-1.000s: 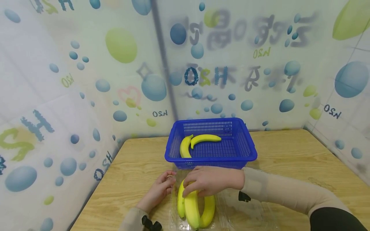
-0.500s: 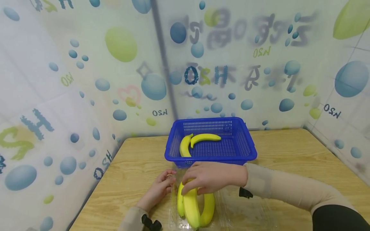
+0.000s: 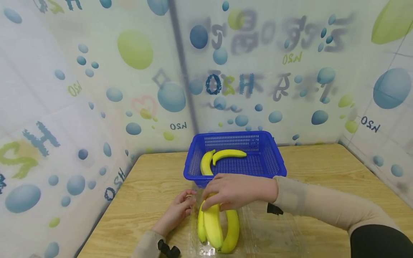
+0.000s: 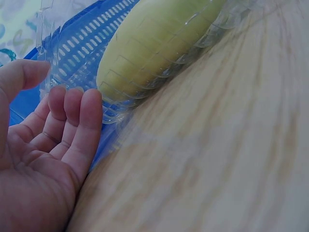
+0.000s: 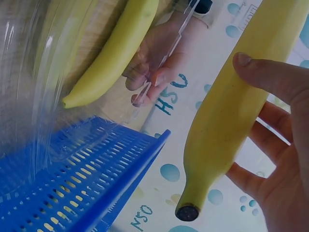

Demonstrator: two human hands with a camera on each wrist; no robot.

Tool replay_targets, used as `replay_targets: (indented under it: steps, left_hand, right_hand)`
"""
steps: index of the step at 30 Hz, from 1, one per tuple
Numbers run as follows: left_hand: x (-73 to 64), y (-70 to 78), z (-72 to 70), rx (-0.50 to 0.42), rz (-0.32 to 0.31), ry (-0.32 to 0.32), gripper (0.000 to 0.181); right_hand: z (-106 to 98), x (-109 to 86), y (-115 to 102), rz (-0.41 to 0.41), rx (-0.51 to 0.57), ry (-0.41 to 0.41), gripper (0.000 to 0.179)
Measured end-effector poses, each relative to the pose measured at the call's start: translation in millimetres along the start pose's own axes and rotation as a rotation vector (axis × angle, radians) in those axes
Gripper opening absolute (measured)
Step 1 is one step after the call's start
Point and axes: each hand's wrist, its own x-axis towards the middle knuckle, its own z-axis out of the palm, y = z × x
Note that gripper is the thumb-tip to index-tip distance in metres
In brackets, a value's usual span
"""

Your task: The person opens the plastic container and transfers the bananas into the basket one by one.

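My right hand (image 3: 238, 191) grips a yellow banana (image 3: 213, 227) near its upper end. In the right wrist view the thumb lies on one side of this banana (image 5: 227, 116) and the fingers on the other, its dark-tipped end bare. The banana slants over a clear plastic container (image 3: 250, 238), where one banana (image 3: 201, 227) lies to its left and another (image 3: 233, 233) to its right. My left hand (image 3: 177, 211) holds the container's far left edge, thumb and curled fingers about the thin wall (image 4: 43, 48). The banana's lower end overlaps the others, so contact is unclear.
Behind the container stands a blue perforated basket (image 3: 232, 136). Inside it, one banana (image 3: 206, 166) lies at the left and another (image 3: 230, 154) along the back. The wooden table (image 3: 326, 172) meets a patterned curtain-like wall (image 3: 274, 71) at the back.
My right hand has moved slightly up and away toward the basket, and the gripped banana has risen with it. The left hand has stayed in place.
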Motion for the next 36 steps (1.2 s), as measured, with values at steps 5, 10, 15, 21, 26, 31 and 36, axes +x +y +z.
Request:
replay_targets:
  steps: [5, 10, 15, 21, 26, 31, 36]
  left_hand:
    - [-0.5, 0.3, -0.4, 0.012, -0.009, 0.008, 0.019]
    - [-1.9, 1.8, -0.7, 0.041, -0.016, 0.020, 0.020]
    - [-1.2, 1.9, -0.2, 0.054, -0.010, 0.022, 0.025]
    - [0.4, 2.2, -0.1, 0.064, -0.015, 0.025, 0.030]
    - [-0.1, 2.1, -0.6, 0.061, -0.019, 0.029, 0.026]
    - [-1.4, 0.4, -0.8, 0.056, -0.018, 0.030, 0.024]
    - [-1.5, -0.9, -1.0, 0.050, -0.017, 0.032, 0.025]
  right_hand:
    - [-3.1, -0.7, 4.0, 0.023, -0.004, 0.005, 0.042]
    - [-6.1, -1.6, 9.2, 0.041, -0.003, 0.013, 0.043]
    - [-8.6, -2.1, 13.9, 0.045, -0.004, 0.023, 0.042]
    - [-10.9, -2.8, 19.4, 0.071, -0.001, 0.015, 0.040]
    - [-11.2, -3.6, 26.6, 0.057, -0.014, 0.025, 0.041]
    - [-8.1, -5.0, 35.7, 0.042, -0.040, 0.055, 0.041]
    - [-4.4, -7.2, 42.2, 0.054, -0.062, 0.075, 0.043]
